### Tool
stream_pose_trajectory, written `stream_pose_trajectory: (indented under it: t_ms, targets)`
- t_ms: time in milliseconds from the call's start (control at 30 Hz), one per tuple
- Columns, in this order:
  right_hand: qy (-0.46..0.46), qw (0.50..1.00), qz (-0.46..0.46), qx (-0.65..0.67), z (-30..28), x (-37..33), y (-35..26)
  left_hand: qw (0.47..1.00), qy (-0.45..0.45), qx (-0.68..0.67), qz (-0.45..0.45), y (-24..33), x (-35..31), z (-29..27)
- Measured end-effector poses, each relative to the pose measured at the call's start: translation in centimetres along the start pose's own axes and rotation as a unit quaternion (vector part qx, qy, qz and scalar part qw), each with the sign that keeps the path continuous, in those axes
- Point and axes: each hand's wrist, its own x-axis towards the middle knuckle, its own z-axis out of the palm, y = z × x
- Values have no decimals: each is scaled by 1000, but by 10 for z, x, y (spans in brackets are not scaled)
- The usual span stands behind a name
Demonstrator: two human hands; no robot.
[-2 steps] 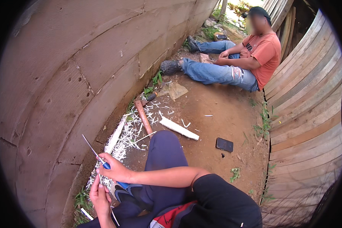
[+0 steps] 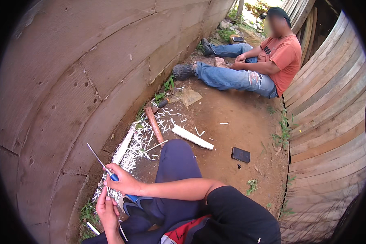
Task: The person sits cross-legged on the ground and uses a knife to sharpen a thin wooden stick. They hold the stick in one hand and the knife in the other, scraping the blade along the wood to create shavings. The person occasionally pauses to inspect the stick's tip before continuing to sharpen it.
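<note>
My right hand [image 2: 124, 181] is closed round the blue handle of a knife [image 2: 114, 177], its narrow blade pointing up and left toward the wall. Just below, my left hand [image 2: 106, 211] pinches a thin pale wood stick [image 2: 123, 233]. One end of the stick trails below that hand; its upper end meets my right hand, and the exact contact with the blade is hidden by fingers. White wood shavings [image 2: 128, 160] lie thickly beyond both hands, along the foot of the wall. A long pale wood piece [image 2: 124, 145] rests among them.
A wooden-handled hatchet [image 2: 153, 124] and a split pale wood piece [image 2: 192, 137] lie ahead of my knee. On the dirt to the right is a black phone [image 2: 240, 154]. Another person [image 2: 286, 57] sits farther off, legs outstretched. A brown wall [image 2: 69, 89] and a plank wall [image 2: 329, 110] flank the space.
</note>
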Motion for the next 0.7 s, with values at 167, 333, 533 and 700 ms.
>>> stream_pose_trajectory:
  t_ms: [167,333,533,700]
  targets:
    - [-38,999,26,-6,6,4,6,1000,2,13,10,1,1,-7]
    - [-18,1000,-7,-9,0,3,11,1000,2,9,14,4,2,-2]
    - [-51,999,4,-17,-10,4,10,1000,6,11,14,2,2,5]
    - [-28,996,-54,-61,6,18,29,997,39,63,-2,9,-4,-13]
